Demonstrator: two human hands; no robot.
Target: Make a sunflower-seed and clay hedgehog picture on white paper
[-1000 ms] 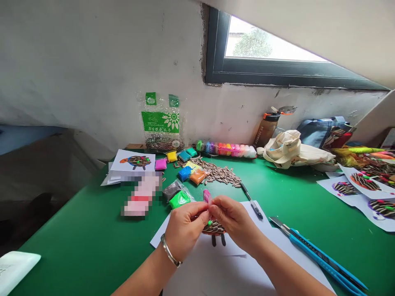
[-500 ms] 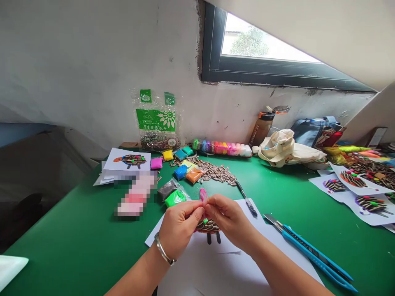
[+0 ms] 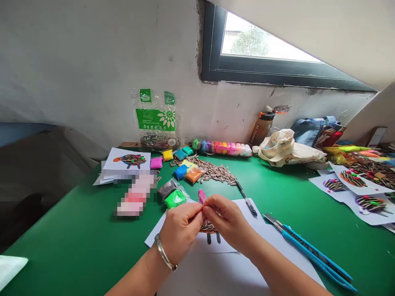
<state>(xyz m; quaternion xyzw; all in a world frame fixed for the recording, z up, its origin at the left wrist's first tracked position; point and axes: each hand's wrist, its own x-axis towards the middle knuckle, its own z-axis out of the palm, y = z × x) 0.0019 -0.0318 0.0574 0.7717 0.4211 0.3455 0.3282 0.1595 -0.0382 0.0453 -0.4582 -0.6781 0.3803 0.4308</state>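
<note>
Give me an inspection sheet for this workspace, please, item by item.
Surface: green table, white paper under the hands.
Job's things: pink packet at the fingertips; seed picture below, partly hidden; loose seeds and other packets beyond.
Clutter: pen partly over the paper's edge; blue cutter to its right; bottle and cloth bag at the back.
Hands: left hand and right hand both pinch the packet, fingertips together.
Cables: nothing seen.
Surroundings: scuffed wall; dark-framed window.
</note>
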